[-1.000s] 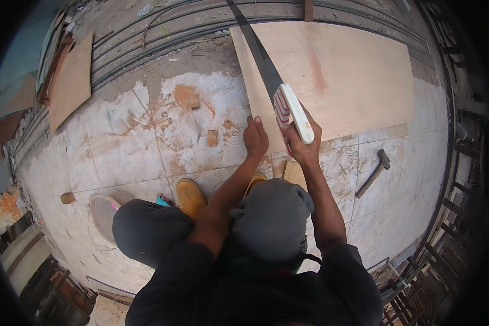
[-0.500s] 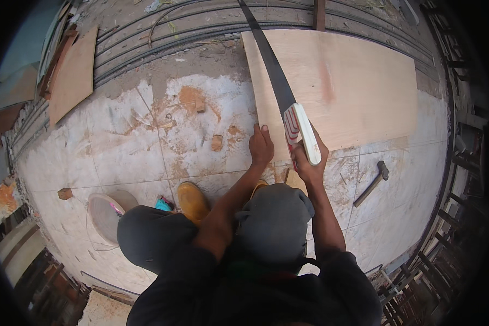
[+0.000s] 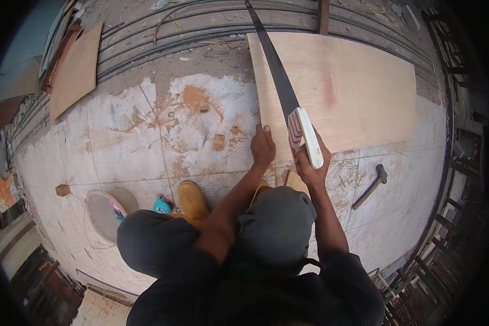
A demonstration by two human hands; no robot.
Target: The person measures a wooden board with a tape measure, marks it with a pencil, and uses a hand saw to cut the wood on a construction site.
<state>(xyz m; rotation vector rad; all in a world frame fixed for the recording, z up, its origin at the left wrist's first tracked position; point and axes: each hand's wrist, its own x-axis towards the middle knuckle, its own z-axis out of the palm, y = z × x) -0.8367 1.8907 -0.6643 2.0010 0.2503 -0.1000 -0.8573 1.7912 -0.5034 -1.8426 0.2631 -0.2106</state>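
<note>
My right hand (image 3: 313,169) is wrapped around the white and red handle of a handsaw (image 3: 278,76). The dark, toothed blade points away from me and crosses the left part of a pale plywood sheet (image 3: 372,89), tip beyond the far edge. At the sheet's near left corner, my left hand (image 3: 263,146) is closed on the plywood's edge, its fingers partly hidden. Whether the teeth are sunk in the wood I cannot tell. Beneath the sheet near my right knee, a small piece of wood (image 3: 295,181) partly shows.
To the right lies a hammer (image 3: 370,186). On the left stand a bucket (image 3: 106,214) and a turquoise tool (image 3: 162,205) beside my yellow boot (image 3: 192,199). Small wood blocks (image 3: 218,142) lie on the dusty tiles. Long steel bars (image 3: 201,35) run behind the sheet.
The whole view has shifted slightly, so the saw, sheet and hammer sit a little lower. Both hands keep their holds, and the saw has barely moved against the plywood.
</note>
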